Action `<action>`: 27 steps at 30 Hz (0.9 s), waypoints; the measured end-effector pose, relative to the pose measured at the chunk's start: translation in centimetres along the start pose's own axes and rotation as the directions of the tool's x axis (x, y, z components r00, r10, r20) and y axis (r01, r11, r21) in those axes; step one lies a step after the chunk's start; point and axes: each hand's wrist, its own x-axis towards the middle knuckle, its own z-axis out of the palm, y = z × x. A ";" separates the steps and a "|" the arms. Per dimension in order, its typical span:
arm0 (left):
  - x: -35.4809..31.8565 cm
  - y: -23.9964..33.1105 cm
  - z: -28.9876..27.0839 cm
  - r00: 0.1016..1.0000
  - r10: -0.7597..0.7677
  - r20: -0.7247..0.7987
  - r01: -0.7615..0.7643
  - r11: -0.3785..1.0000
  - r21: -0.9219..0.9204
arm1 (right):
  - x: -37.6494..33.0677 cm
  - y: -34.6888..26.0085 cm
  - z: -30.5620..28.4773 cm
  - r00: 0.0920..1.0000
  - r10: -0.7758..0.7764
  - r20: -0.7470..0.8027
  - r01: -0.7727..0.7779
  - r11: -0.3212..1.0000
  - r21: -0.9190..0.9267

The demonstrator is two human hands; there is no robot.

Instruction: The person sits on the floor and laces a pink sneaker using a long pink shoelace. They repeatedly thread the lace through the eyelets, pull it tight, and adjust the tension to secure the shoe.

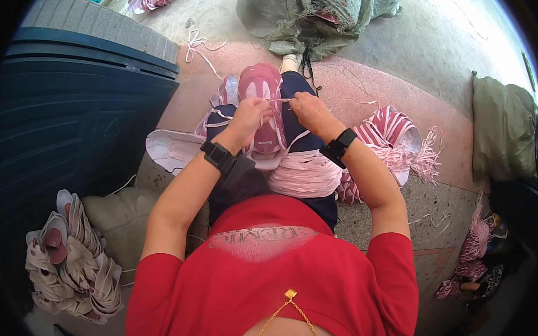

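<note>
A pink shoe upper (260,78) with white trim lies lengthwise over my lap, its toe pointing away from me. A pale pink shoelace (281,100) stretches taut between my two hands, just above the upper. My left hand (254,117) rests over the upper's left side, its fingers pinched at the lace's left end. Off the upper's right side, my right hand (312,112) is closed on the other end of that stretch. A thick bundle of pale pink shoelaces (306,176) lies across my right thigh, below my right hand.
More uppers lie by my left leg, including a white-lined upper (172,150). Striped pink uppers (395,134) with loose laces sit at my right. A pile of pale uppers (73,257) stands lower left by a cushion (122,215). Green sacks (328,13) and a dark blue door (65,112) border the space.
</note>
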 end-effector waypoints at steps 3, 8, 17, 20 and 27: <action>-0.1 0.0 0.0 1.000 0.001 0.002 -0.001 1.000 -0.008 | 0.6 -0.5 1.0 0.993 0.042 -0.108 -0.018 0.976 0.215; -0.2 0.0 0.1 1.000 0.003 0.014 -0.003 0.999 -0.037 | 1.9 -1.6 1.9 0.989 0.091 -0.117 -0.061 0.969 0.241; 0.1 -0.5 -0.5 0.999 0.025 0.032 -0.025 1.000 -0.005 | 3.5 -1.9 1.2 0.998 -0.067 -0.020 0.067 0.998 -0.002; -0.1 -0.3 -0.2 1.000 0.017 -0.012 -0.017 1.000 0.006 | 3.8 -2.1 0.9 1.000 0.007 0.002 -0.007 0.999 0.048; -1.0 1.8 -1.5 0.964 0.227 -0.138 -0.116 0.828 0.548 | 2.4 -3.7 -0.2 0.996 0.052 -0.069 -0.057 0.995 -0.083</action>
